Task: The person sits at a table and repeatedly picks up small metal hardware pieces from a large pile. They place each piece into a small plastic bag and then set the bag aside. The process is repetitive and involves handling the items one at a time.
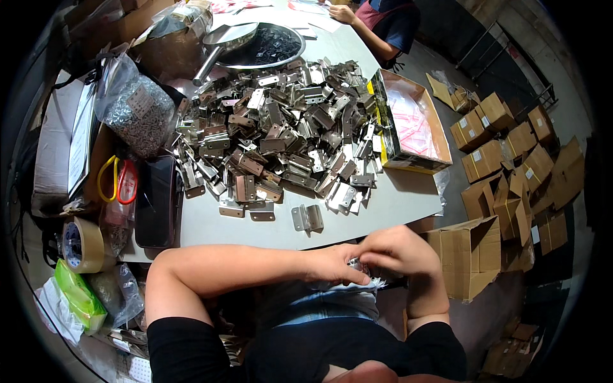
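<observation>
Over my lap, beyond the table's near edge, my left hand is closed around a small shiny metal piece. Most of that piece is hidden by fingers. My right hand meets it from the right, its fingers bent and pressed together at the piece; whether they hold something else cannot be seen. A single bent metal bracket lies on the table just beyond my left forearm. Behind it spreads a large heap of similar bent metal brackets with small holes.
An open box of plastic bags stands right of the heap; a metal bowl with a scoop is behind. Left lie a bag of screws, scissors, a phone and tape. Cartons cover the right floor. Another person works at the far side.
</observation>
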A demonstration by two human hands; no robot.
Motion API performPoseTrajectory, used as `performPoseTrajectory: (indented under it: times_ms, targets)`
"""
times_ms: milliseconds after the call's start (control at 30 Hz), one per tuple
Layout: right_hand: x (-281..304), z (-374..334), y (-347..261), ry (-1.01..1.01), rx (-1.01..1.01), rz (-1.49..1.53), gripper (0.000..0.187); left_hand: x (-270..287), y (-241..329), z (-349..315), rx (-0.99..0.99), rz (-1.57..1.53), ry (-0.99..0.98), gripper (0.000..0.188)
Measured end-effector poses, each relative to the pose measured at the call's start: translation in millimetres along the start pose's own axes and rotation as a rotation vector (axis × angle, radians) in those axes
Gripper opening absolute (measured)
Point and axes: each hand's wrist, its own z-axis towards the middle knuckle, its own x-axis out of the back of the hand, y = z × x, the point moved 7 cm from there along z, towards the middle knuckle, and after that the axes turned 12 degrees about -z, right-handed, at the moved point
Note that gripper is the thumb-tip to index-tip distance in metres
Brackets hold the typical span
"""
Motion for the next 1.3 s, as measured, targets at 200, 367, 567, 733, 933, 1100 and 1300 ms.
performPoseTrajectory:
  times_ms: [200, 367, 567, 733, 933, 1100, 1300]
  targets:
    - [-6.9, 65.0, -31.2, 0.424, 0.194, -0.283, 0.014, -6.6, -15.0, 0.8, 0.056, 0.361, -0.12, 0.044]
    - [-29.9, 80.1, -20.6, 0.372, 0.132, -0.47, 0.013, -6.6, -18.3, 0.8, 0.121, 0.465, -0.126, 0.044]
    - [-4.5, 47.2, 3.0, 0.55, -0.081, -0.167, 0.013, -2.7, -20.7, 4.9, 0.111, 0.448, -0.113, 0.046]
    - [10.5, 34.2, 14.6, 0.631, -0.121, 0.026, 0.017, -0.6, -18.0, 2.5, 0.117, 0.464, -0.063, 0.049]
    - [4.3, 50.1, 1.5, 0.603, -0.004, -0.194, 0.017, -2.2, -15.6, 0.6, 0.121, 0.491, -0.066, 0.048]
    - [-12.4, 49.3, -4.3, 0.455, -0.035, -0.195, 0.015, 1.9, -23.5, 5.2, 0.108, 0.474, -0.083, 0.046]
    - [-29.9, 50.4, -13.2, 0.364, 0.14, -0.408, 0.018, 0.7, -24.7, 2.6, 0.171, 0.456, -0.072, 0.047]
